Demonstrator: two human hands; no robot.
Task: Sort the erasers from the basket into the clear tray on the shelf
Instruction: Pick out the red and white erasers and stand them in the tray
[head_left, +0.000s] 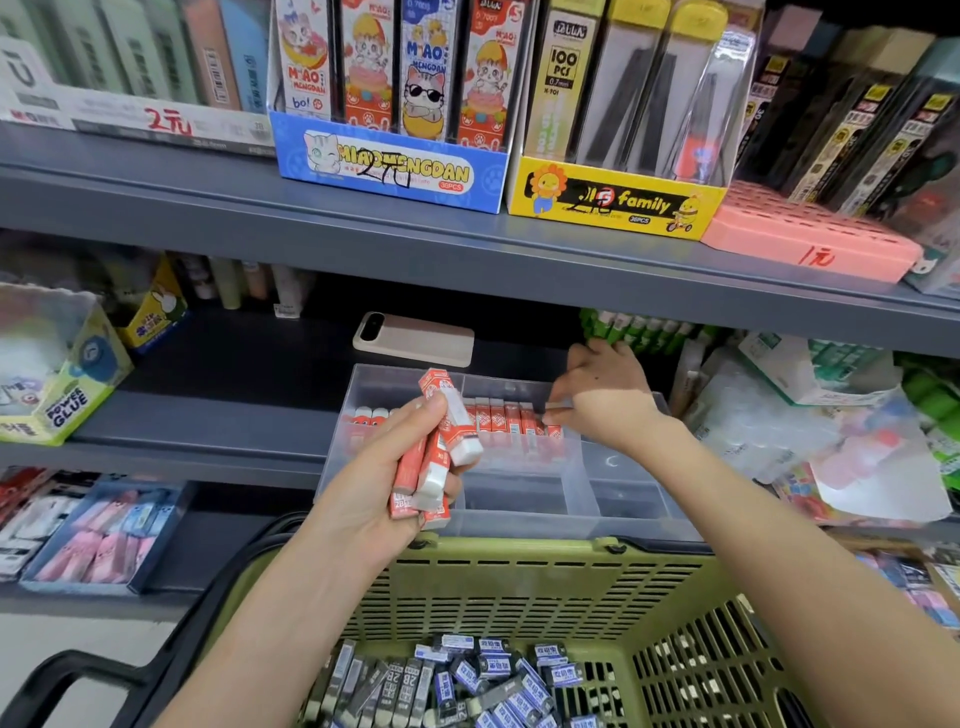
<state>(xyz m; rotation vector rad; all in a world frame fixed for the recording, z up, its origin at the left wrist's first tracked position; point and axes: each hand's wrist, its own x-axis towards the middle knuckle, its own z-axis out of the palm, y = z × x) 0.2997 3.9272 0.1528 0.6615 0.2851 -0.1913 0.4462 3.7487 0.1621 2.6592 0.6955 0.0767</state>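
Currently a bundle of red-sleeved erasers (441, 452) is held in the left hand (374, 488), above the front-left corner of the clear tray (524, 527). The left grip is clamped on the bundle, with the fingers wrapped round it and the thumb pressed on top. One eraser in the bundle is tilted and sticks up past the others, with its white end shown.

The right hand (608, 400) is placed over the back of the tray. Its grip is closed in a pinch on a single eraser (558, 406), seen edge-on, at the right end of a row of red erasers (498, 420). The row is stood upright in a back compartment. More red-sleeved pieces are seen through the wall of the back-left compartment, too blurred to count.

The tray is set on the grey shelf (218, 421), with its front edge just behind the rim of the green basket (519, 592). Dark-sleeved erasers (493, 670) marked 2B are piled loose on the basket floor.

A phone (415, 340) is laid flat on the shelf behind the tray. On the shelf above, a blue display box (395, 166) and a yellow display box (613, 200) are stood side by side.
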